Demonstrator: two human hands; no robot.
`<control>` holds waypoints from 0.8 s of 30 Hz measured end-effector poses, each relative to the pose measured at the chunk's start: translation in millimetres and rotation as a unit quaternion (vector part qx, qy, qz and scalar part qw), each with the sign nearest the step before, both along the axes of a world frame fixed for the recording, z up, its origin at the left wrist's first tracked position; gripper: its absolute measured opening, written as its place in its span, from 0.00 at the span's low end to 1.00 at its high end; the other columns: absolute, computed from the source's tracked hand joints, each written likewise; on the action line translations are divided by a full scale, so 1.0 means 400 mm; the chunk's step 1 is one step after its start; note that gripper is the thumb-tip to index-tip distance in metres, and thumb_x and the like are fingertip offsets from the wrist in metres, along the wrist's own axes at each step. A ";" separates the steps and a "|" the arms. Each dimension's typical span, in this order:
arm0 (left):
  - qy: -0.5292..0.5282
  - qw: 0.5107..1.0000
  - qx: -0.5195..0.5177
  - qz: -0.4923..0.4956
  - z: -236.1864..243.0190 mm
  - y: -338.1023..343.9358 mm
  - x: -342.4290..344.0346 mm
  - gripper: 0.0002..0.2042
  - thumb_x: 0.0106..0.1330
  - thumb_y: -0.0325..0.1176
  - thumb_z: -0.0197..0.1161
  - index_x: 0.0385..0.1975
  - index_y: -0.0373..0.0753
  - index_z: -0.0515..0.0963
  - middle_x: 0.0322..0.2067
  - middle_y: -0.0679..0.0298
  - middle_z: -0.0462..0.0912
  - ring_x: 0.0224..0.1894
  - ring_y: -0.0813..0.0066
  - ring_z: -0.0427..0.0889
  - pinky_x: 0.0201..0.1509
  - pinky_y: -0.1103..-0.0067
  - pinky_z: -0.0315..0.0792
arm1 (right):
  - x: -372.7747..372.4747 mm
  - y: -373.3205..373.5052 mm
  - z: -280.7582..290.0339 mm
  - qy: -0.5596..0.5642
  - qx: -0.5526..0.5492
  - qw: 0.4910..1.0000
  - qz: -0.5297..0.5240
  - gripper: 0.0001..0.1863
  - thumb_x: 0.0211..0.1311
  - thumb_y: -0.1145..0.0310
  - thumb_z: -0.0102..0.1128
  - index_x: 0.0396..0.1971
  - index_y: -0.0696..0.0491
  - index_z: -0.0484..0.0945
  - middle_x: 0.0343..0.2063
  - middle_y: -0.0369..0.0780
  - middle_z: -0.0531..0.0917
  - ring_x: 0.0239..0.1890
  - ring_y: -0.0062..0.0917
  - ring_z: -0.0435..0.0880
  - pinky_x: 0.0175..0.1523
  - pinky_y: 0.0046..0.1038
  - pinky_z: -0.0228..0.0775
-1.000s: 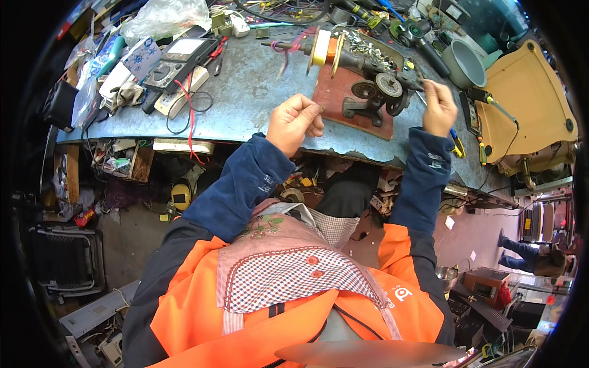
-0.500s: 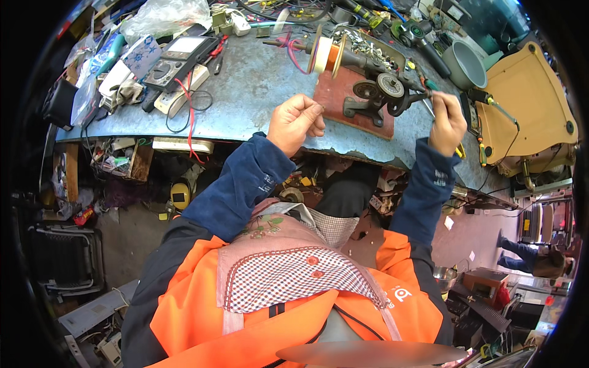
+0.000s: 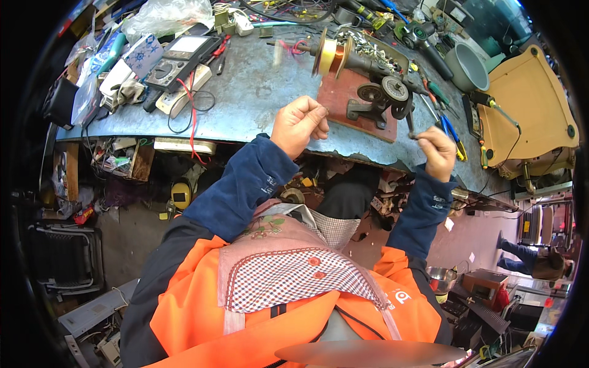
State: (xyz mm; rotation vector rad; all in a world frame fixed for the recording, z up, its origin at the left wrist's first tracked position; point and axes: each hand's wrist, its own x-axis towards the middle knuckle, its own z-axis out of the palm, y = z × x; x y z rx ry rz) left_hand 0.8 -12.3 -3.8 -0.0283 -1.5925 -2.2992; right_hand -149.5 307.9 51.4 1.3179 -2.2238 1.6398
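Observation:
A hand-cranked coil winder (image 3: 375, 101) of dark metal stands on a red board (image 3: 343, 92) at the table's front edge. On its shaft sits a spool (image 3: 328, 56) with a cream-and-orange band between two flanges; pink leads (image 3: 299, 47) hang at its left. My right hand (image 3: 437, 153) is closed on the crank handle (image 3: 415, 135), the crank arm pointing toward me. Just left of the board, my left hand (image 3: 299, 126) is held in a pinch, thumb against forefinger. Whatever lies between those fingertips is too fine to make out.
Left on the blue tabletop (image 3: 251, 92) are a multimeter (image 3: 175, 61) and red leads (image 3: 192, 116). Blue-yellow pliers (image 3: 453, 138), screwdrivers, a grey bowl (image 3: 466, 66) and a tan stool (image 3: 531, 104) are at right. A metal-filled tray (image 3: 392, 56) stands behind the winder.
My right hand has come down toward me, swinging the crank arm from pointing right to pointing near. The spool's pink leads have shifted. My left hand stays pinched in nearly the same place.

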 end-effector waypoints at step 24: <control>-0.002 1.000 0.005 -0.002 0.002 -0.006 0.000 0.07 0.75 0.32 0.59 0.36 0.37 0.77 0.26 0.65 0.83 0.25 0.79 0.81 0.31 0.82 0.77 | -0.048 -0.091 0.068 0.042 -0.162 0.976 -0.139 0.06 0.66 0.79 0.60 0.39 0.63 0.84 0.26 0.32 0.75 0.27 0.13 0.67 0.32 0.17 0.55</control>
